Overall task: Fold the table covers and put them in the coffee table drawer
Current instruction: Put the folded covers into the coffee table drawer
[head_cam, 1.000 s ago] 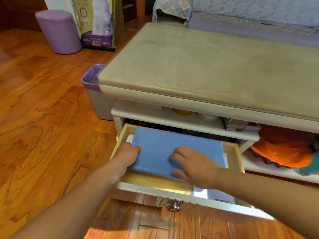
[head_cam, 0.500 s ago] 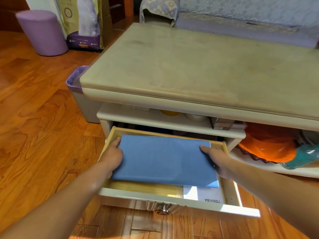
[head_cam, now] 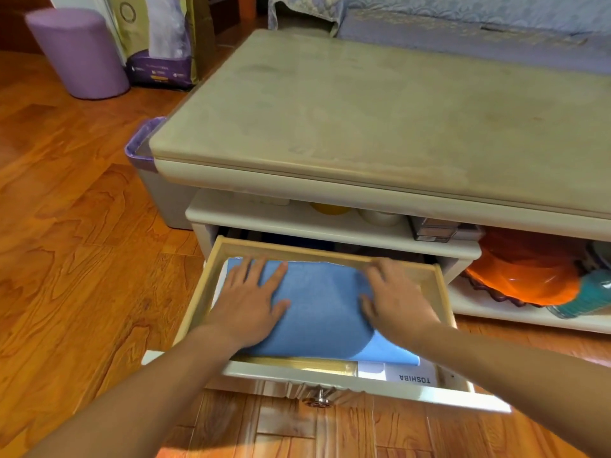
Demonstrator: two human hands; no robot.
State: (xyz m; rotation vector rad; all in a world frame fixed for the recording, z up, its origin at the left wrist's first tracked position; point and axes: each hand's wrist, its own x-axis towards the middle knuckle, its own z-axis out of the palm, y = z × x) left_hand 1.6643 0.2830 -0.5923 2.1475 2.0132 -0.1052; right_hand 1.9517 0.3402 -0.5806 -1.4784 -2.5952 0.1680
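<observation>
Here, both the left hand (head_cam: 249,300) and right hand (head_cam: 395,297) lie flat with no grip, pressing the folded blue table cover (head_cam: 322,312) inside the open coffee table drawer (head_cam: 334,380), likely flattening it so the drawer shuts.

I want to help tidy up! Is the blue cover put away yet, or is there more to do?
Nearly done. The blue cover is already folded and lies in the open drawer. Right now the left hand and right hand press flat on it, as if smoothing it down. The tabletop is bare, and no other covers show. The drawer is not closed yet.
</observation>
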